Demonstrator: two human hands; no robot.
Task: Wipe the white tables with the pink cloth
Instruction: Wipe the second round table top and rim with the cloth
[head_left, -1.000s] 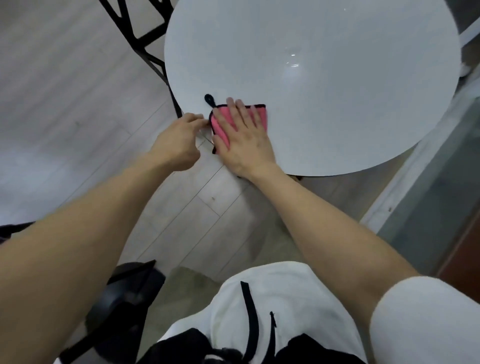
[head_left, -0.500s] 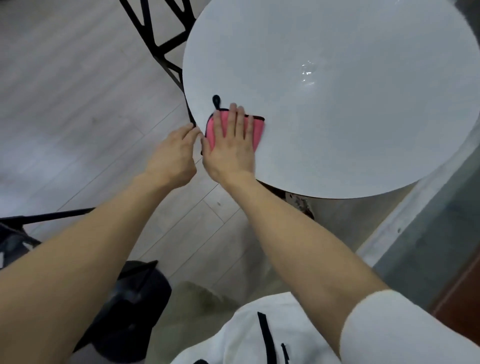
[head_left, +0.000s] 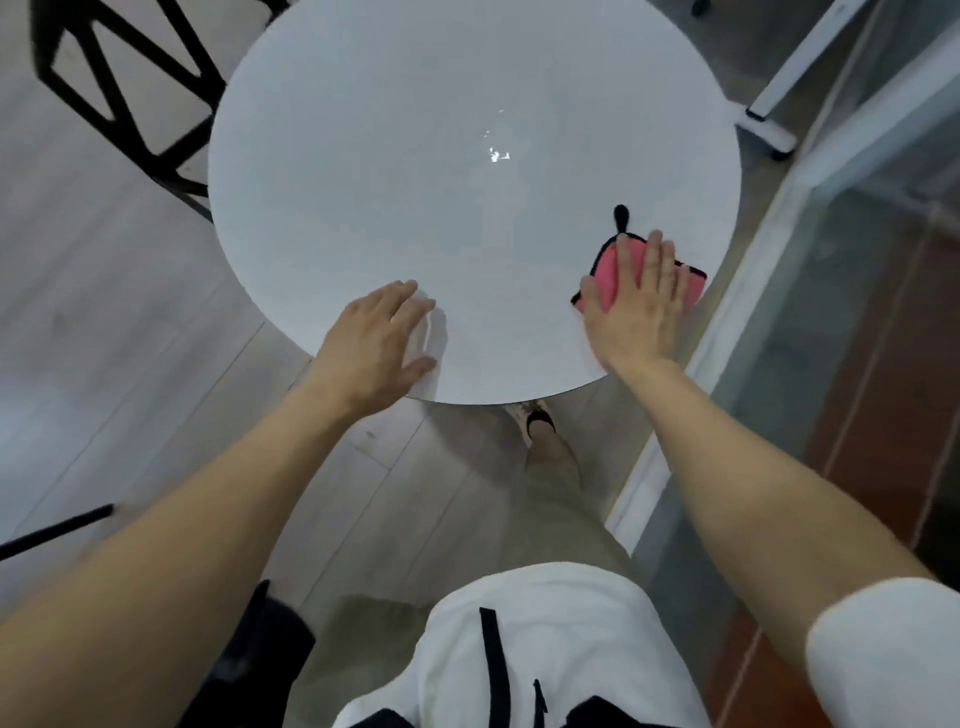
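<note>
A round white table (head_left: 415, 156) fills the upper middle of the head view. The pink cloth (head_left: 605, 267), edged in black with a small black loop, lies flat near the table's right front rim. My right hand (head_left: 636, 306) presses down on it with straight fingers and covers most of it. My left hand (head_left: 376, 345) rests flat on the table's near edge, fingers spread, holding nothing.
A black metal chair frame (head_left: 130, 93) stands at the table's far left. A glass partition with a white frame (head_left: 810, 218) runs along the right. Another black chair (head_left: 244, 654) sits at my lower left. Grey plank floor surrounds the table.
My right hand slid the pink cloth from the table's left front edge across to its right front edge. My left hand went from loosely curled beside the cloth to lying flat on the rim.
</note>
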